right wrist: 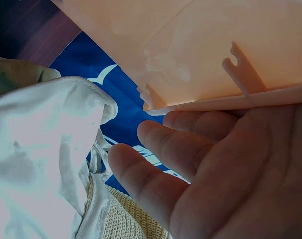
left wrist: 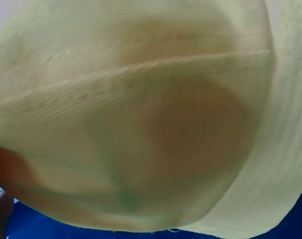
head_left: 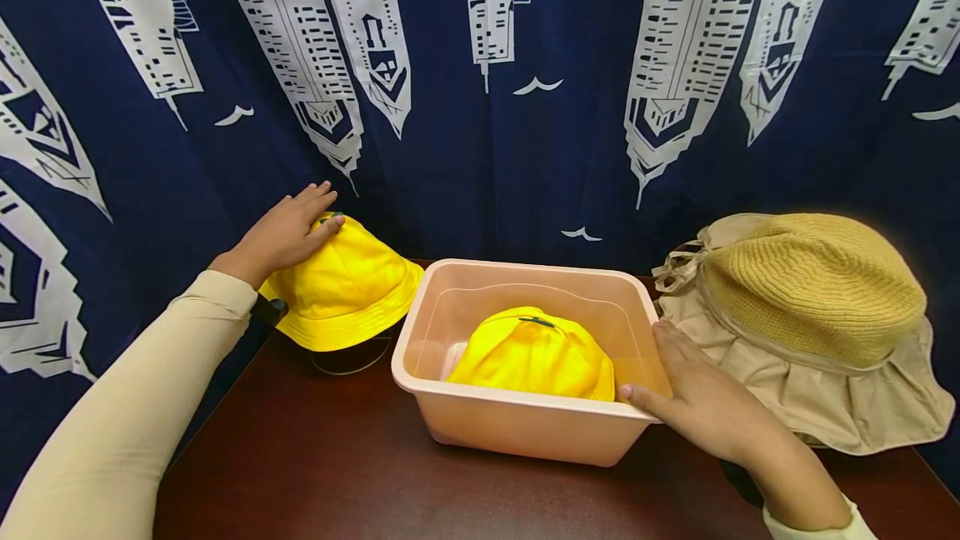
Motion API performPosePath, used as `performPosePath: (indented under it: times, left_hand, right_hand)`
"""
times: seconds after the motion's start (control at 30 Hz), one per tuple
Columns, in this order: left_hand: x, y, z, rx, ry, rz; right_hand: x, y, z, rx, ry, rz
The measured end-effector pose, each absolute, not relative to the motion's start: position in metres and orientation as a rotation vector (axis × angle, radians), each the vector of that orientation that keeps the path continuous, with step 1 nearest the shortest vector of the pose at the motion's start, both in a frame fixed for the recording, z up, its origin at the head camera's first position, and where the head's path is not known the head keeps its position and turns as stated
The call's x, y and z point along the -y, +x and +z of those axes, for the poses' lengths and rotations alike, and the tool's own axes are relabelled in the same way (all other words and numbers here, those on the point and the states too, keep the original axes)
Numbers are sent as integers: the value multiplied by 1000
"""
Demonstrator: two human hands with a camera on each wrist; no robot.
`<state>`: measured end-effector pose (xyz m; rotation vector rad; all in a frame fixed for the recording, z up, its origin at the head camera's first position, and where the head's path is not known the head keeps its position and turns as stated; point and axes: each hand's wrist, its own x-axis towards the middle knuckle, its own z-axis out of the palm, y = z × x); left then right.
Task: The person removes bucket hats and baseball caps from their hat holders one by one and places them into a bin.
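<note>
My left hand rests on the crown of a yellow bucket hat at the left, fingers straight. That hat sits on a stand with a thin wire base. Its pale-looking cloth fills the left wrist view. At the centre stands a pink plastic basin holding a second yellow hat. My right hand touches the basin's right rim, thumb over the front corner. In the right wrist view, its loosely extended fingers lie along the outside of the wall.
A woven straw hat with a wide beige cloth brim stands right of the basin, close to my right hand. Behind everything hangs a dark blue curtain with white building prints. The brown table extends in front of the basin.
</note>
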<state>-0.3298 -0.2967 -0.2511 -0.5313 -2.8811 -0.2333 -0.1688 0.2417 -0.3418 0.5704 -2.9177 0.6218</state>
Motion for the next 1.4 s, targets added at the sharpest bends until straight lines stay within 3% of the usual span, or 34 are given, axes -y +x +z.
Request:
performPosePath:
  times: [0.77, 1.4]
  left_hand:
    - [289, -325, -267, 2883, -523, -368]
    - [289, -322, -264, 2889, -294, -480]
  right_hand:
    - [-249, -164, -346, 2930, 545, 657]
    - [-243, -167, -345, 2900, 556, 607]
